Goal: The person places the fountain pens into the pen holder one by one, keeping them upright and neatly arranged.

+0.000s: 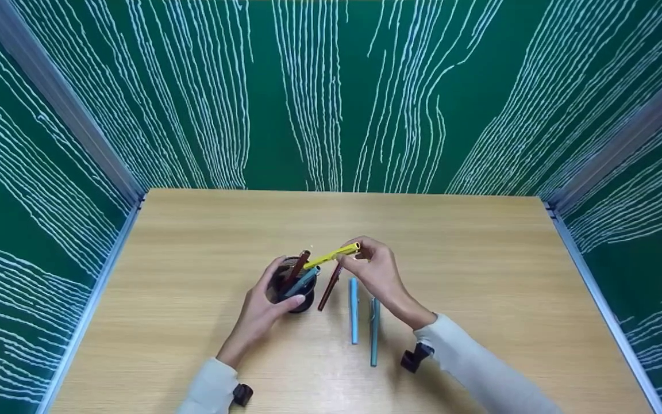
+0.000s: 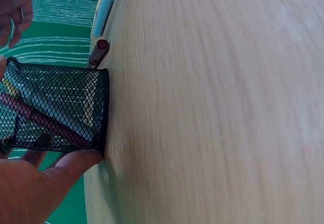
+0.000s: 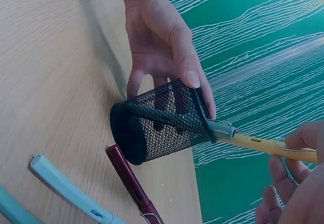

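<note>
The left hand (image 1: 259,313) grips a black mesh cup (image 1: 303,303) from its left side, fingers and thumb around it. Inside lean a dark red pen (image 1: 296,268) and a teal pen (image 1: 303,282). My right hand (image 1: 381,278) pinches a yellow pen (image 1: 331,255) near one end, its other end at the cup's mouth. The right wrist view shows the yellow pen (image 3: 258,144) beside the teal pen (image 3: 220,129) at the rim, the left hand (image 3: 162,41) on the cup (image 3: 167,115). In the left wrist view the mesh cup (image 2: 61,107) stands on the table.
On the table (image 1: 204,230), right of the cup, lie a dark red pen (image 1: 330,289), a light blue pen (image 1: 354,310) and a teal pen (image 1: 374,333). Green walls (image 1: 262,115) with white wavy lines rise behind and at the sides.
</note>
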`<state>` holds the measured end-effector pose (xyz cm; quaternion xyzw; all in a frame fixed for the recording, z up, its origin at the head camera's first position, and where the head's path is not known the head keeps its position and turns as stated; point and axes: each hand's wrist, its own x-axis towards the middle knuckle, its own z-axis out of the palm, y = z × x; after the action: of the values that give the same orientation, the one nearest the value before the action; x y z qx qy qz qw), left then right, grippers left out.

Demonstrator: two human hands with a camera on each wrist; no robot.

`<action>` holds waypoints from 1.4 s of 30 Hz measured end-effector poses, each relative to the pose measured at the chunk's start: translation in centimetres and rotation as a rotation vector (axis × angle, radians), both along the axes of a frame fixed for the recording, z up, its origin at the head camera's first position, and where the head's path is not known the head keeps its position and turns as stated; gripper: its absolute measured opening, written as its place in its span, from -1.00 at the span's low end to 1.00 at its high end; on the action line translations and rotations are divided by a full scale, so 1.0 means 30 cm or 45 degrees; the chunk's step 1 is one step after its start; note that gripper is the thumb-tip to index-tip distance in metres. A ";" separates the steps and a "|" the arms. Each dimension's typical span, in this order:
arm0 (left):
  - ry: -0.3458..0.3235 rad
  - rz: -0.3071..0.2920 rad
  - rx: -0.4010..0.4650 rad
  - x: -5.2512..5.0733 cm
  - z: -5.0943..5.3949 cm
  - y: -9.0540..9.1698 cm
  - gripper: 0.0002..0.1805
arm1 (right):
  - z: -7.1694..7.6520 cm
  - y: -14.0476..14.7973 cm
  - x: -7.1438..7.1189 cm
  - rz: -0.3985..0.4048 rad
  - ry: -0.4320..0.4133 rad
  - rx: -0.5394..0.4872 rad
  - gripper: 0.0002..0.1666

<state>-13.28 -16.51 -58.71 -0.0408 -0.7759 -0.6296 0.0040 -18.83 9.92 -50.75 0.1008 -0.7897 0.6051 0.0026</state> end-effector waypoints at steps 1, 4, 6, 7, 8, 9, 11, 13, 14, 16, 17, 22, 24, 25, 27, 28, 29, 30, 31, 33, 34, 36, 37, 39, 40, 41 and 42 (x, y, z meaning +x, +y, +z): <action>-0.005 0.002 0.000 0.000 0.000 0.000 0.03 | -0.002 -0.004 -0.003 0.004 -0.002 0.004 -0.89; -0.008 0.003 -0.003 0.000 -0.002 -0.001 0.03 | -0.009 -0.013 -0.010 0.016 0.000 0.018 -0.91; -0.011 0.002 0.001 0.000 -0.003 -0.002 0.03 | -0.015 -0.019 -0.014 0.028 0.003 0.030 -0.91; -0.009 0.001 0.002 0.000 -0.003 -0.002 0.03 | -0.018 -0.022 -0.016 0.032 0.007 0.033 -0.92; -0.006 -0.001 0.002 0.000 -0.004 -0.002 0.02 | -0.020 -0.025 -0.018 0.036 0.011 0.033 -0.92; -0.006 0.000 0.003 0.001 -0.004 -0.003 0.02 | -0.022 -0.029 -0.019 0.040 0.015 0.034 -0.93; -0.004 -0.001 0.005 0.001 -0.004 -0.003 0.01 | -0.027 -0.036 -0.022 0.047 0.020 0.030 -0.93; 0.000 -0.012 0.026 0.001 -0.003 -0.003 0.02 | -0.031 -0.041 -0.023 0.053 0.026 0.021 -0.93; 0.001 -0.018 0.041 0.000 -0.003 -0.002 0.02 | -0.032 -0.043 -0.023 0.056 0.030 0.018 -0.94; -0.001 -0.027 0.069 -0.001 -0.002 0.000 0.02 | -0.036 -0.046 -0.024 0.061 0.037 0.011 -0.94; -0.002 -0.031 0.079 -0.001 -0.002 0.001 0.02 | -0.037 -0.047 -0.024 0.065 0.039 0.007 -0.94; -0.006 -0.035 0.089 -0.001 -0.003 0.001 0.02 | -0.041 -0.050 -0.025 0.065 0.028 -0.007 -0.91; -0.005 -0.035 0.086 -0.002 -0.004 0.000 0.03 | -0.040 -0.050 -0.025 0.062 0.016 -0.016 -0.88; -0.004 -0.037 0.085 -0.003 -0.005 -0.001 0.03 | -0.040 -0.050 -0.025 0.060 0.011 -0.023 -0.86; -0.003 -0.038 0.086 -0.004 -0.007 -0.003 0.04 | -0.039 -0.050 -0.024 0.054 0.005 -0.034 -0.83; -0.005 -0.035 0.082 -0.004 -0.006 -0.003 0.04 | -0.037 -0.050 -0.024 0.052 0.005 -0.035 -0.81; -0.008 -0.032 0.079 -0.003 -0.005 -0.004 0.05 | -0.036 -0.050 -0.024 0.049 0.008 -0.034 -0.80; -0.010 -0.031 0.081 -0.003 -0.005 -0.005 0.04 | -0.035 -0.051 -0.024 0.045 0.009 -0.034 -0.78; -0.010 -0.030 0.081 -0.003 -0.004 -0.005 0.04 | -0.033 -0.051 -0.023 0.042 0.012 -0.035 -0.78; -0.011 -0.027 0.082 -0.003 -0.004 -0.006 0.05 | -0.032 -0.053 -0.022 0.038 0.011 -0.037 -0.79; -0.014 -0.025 0.081 -0.002 -0.004 -0.006 0.05 | -0.032 -0.054 -0.022 0.035 0.013 -0.038 -0.80; -0.014 -0.027 0.086 -0.002 -0.003 -0.005 0.04 | -0.029 -0.056 -0.023 0.033 0.022 -0.042 -0.82; -0.012 -0.026 0.083 -0.001 -0.003 -0.005 0.04 | -0.028 -0.058 -0.024 0.032 0.027 -0.045 -0.83; -0.011 -0.024 0.075 -0.001 -0.002 -0.004 0.05 | -0.026 -0.059 -0.024 0.031 0.035 -0.046 -0.85; -0.010 -0.024 0.069 0.000 -0.001 -0.004 0.04 | -0.024 -0.060 -0.024 0.032 0.039 -0.048 -0.86; -0.006 -0.024 0.066 0.000 -0.001 -0.004 0.04 | -0.022 -0.060 -0.023 0.034 0.037 -0.050 -0.86; -0.003 -0.026 0.062 0.000 -0.001 -0.005 0.03 | -0.021 -0.059 -0.022 0.036 0.035 -0.054 -0.87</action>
<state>-13.27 -16.64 -58.74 -0.0479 -0.7597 -0.6485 -0.0023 -19.49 8.16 -51.37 0.1201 -0.7751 0.6202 0.0072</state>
